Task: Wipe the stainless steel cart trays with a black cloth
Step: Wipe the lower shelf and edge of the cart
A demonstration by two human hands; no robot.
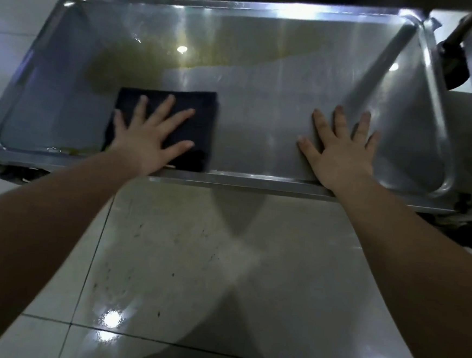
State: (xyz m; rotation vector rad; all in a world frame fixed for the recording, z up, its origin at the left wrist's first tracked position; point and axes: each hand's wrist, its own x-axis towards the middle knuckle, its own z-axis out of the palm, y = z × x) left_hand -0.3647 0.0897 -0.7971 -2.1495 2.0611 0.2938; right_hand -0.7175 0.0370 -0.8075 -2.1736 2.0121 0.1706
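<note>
Left hand (147, 140), fingers splayed, presses folded black cloth (188, 124) at 8 o'clock in shiny stainless steel tray (263, 102); right hand (341, 153), at 4 o'clock, rests flat, holding nothing.

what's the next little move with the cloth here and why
Probably slide the black cloth away from the body and slightly left, into the yellowish patch just beyond its far edge. The left hand presses flat on the cloth, so a push is ready. The right hand rests flat on the tray, where the steel looks cleaner. The patch may be partly reflection.
</note>
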